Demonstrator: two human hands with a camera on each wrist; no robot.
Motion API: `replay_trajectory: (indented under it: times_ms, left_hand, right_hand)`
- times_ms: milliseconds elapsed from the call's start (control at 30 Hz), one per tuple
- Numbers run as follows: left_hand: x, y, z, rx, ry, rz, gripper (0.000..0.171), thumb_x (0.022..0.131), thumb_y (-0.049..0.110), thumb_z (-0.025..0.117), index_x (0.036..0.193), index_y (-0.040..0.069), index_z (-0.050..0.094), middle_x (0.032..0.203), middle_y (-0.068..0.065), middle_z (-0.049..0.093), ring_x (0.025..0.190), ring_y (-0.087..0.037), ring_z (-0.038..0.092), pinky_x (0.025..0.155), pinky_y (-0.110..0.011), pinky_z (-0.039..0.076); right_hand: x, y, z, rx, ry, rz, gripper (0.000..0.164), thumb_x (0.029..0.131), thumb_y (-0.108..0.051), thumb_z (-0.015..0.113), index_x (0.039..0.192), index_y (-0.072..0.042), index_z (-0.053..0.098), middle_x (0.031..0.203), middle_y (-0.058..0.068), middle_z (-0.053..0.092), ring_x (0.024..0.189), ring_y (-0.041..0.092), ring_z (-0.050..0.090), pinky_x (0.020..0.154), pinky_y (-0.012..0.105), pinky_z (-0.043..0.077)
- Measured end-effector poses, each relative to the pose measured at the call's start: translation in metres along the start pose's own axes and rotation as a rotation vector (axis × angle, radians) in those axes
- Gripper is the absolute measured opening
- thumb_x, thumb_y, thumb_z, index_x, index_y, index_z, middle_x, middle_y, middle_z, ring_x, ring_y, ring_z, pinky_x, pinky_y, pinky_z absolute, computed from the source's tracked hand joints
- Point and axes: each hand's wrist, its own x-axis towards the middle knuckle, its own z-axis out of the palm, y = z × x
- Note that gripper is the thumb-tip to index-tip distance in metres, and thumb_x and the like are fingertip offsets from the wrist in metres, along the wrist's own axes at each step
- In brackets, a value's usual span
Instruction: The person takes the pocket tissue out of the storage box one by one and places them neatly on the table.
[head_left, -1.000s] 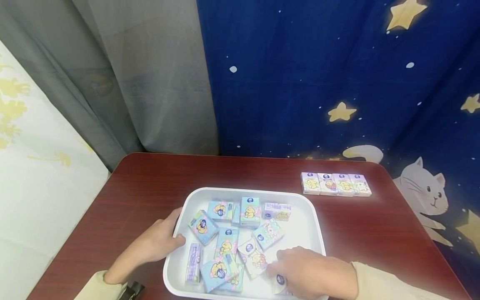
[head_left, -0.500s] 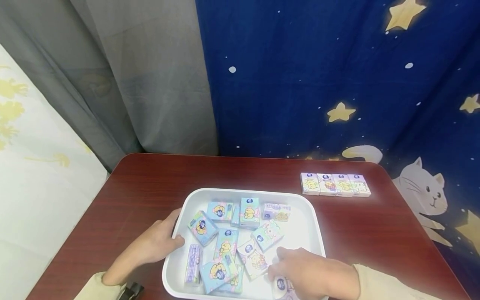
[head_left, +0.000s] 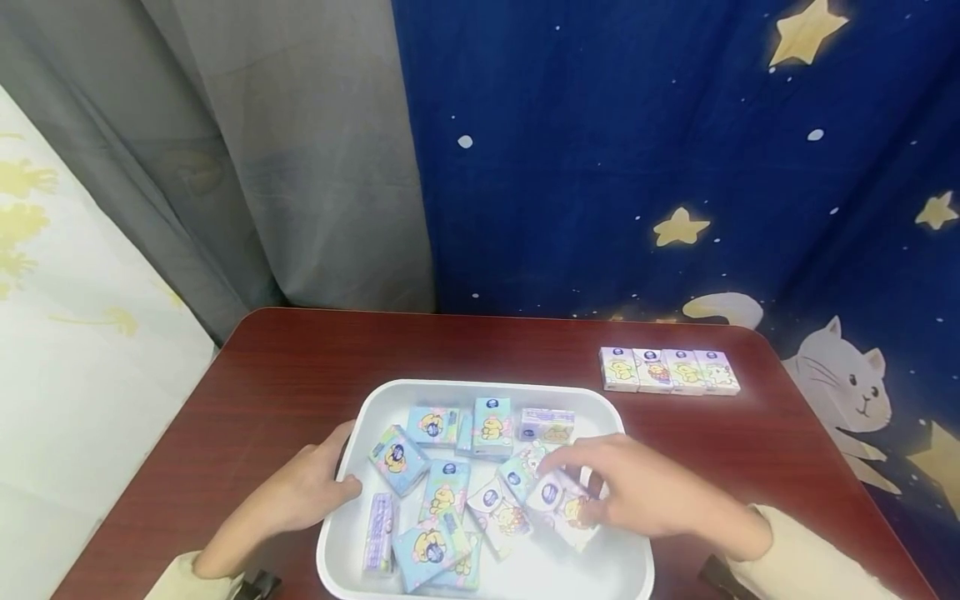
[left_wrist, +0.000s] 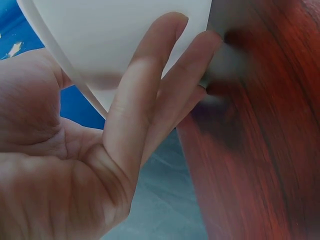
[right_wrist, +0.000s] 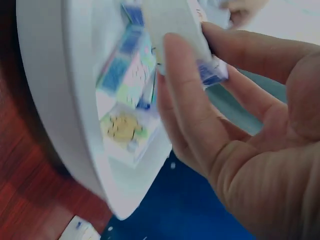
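Observation:
A white tray (head_left: 480, 387) holds several small tissue packs, some blue (head_left: 444, 487) and some purple and white (head_left: 380, 533). My left hand (head_left: 307, 487) grips its left rim, the thumb on the inner side. In the left wrist view the fingers lie along the outer wall of the tray (left_wrist: 100, 40). My right hand (head_left: 637, 487) pinches a purple-and-white tissue pack (head_left: 555, 500) over the tray's right half, slightly tilted. The right wrist view shows that pack's pale back (right_wrist: 175, 25) between thumb and fingers.
Purple-and-white tissue packs (head_left: 667, 371) stand side by side in a row on the dark red table (head_left: 330, 350), beyond the tray's far right corner. A blue curtain (head_left: 540, 208) and a grey curtain (head_left: 337, 192) hang behind the table.
My right hand has lifted the purple-and-white tissue pack from the tray's near right corner, moving it up and away from me. The left hand stays on the rim; the tray has shifted slightly left.

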Motion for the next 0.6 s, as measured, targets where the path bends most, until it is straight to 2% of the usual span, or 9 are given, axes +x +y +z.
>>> replay_trajectory:
  times_ms: [67, 167, 233, 367, 467, 600]
  left_hand:
    - [-0.002, -0.001, -0.001, 0.0, 0.0, -0.005, 0.084, 0.088, -0.001, 0.071, 0.163, -0.008, 0.034, 0.111, -0.022, 0.076, 0.083, -0.025, 0.076, 0.065, -0.04, 0.066]
    - [-0.003, -0.001, -0.002, -0.007, 0.001, -0.012, 0.084, 0.089, -0.001, 0.071, 0.163, -0.008, 0.033, 0.112, -0.022, 0.075, 0.083, -0.025, 0.076, 0.065, -0.041, 0.067]
    - [-0.003, -0.001, -0.002, -0.011, 0.0, -0.013, 0.084, 0.089, -0.002, 0.071, 0.163, -0.009, 0.033, 0.112, -0.022, 0.075, 0.084, -0.026, 0.076, 0.065, -0.041, 0.067]
    - [-0.004, -0.002, -0.003, -0.01, 0.0, -0.014, 0.084, 0.089, -0.002, 0.071, 0.163, -0.009, 0.032, 0.113, -0.023, 0.075, 0.084, -0.026, 0.076, 0.065, -0.042, 0.067]
    - [-0.004, -0.002, -0.003, -0.013, 0.0, -0.021, 0.085, 0.089, -0.002, 0.071, 0.164, -0.009, 0.032, 0.114, -0.023, 0.075, 0.085, -0.026, 0.076, 0.066, -0.042, 0.067]
    - [-0.004, -0.002, -0.003, -0.02, -0.002, -0.022, 0.084, 0.089, -0.003, 0.07, 0.164, -0.009, 0.032, 0.114, -0.023, 0.075, 0.086, -0.027, 0.076, 0.066, -0.043, 0.068]
  right_hand:
    - [0.0, 0.006, -0.008, 0.075, 0.038, 0.02, 0.059, 0.085, 0.001, 0.088, 0.137, -0.024, 0.076, 0.125, -0.001, 0.075, 0.087, 0.006, 0.067, 0.072, 0.028, 0.062]
    - [-0.001, 0.016, -0.018, 0.191, 0.091, 0.077, 0.059, 0.085, -0.001, 0.089, 0.139, -0.02, 0.075, 0.117, 0.003, 0.074, 0.086, 0.013, 0.071, 0.067, 0.031, 0.065]
    - [-0.002, 0.024, -0.024, 0.278, 0.118, 0.132, 0.059, 0.086, -0.003, 0.09, 0.141, -0.016, 0.073, 0.112, 0.006, 0.071, 0.087, 0.019, 0.072, 0.068, 0.034, 0.067]
    - [-0.005, 0.042, -0.034, 0.485, 0.163, 0.211, 0.062, 0.09, 0.003, 0.085, 0.148, -0.004, 0.065, 0.118, 0.018, 0.069, 0.093, 0.032, 0.075, 0.073, 0.043, 0.069]
    - [-0.009, 0.057, -0.042, 0.561, 0.196, 0.229, 0.064, 0.093, 0.005, 0.08, 0.153, 0.002, 0.058, 0.123, 0.023, 0.069, 0.097, 0.036, 0.076, 0.076, 0.046, 0.069]
    - [-0.013, 0.078, -0.051, 0.579, 0.254, 0.253, 0.067, 0.093, 0.004, 0.079, 0.155, 0.005, 0.053, 0.123, 0.026, 0.07, 0.096, 0.036, 0.077, 0.077, 0.045, 0.069]
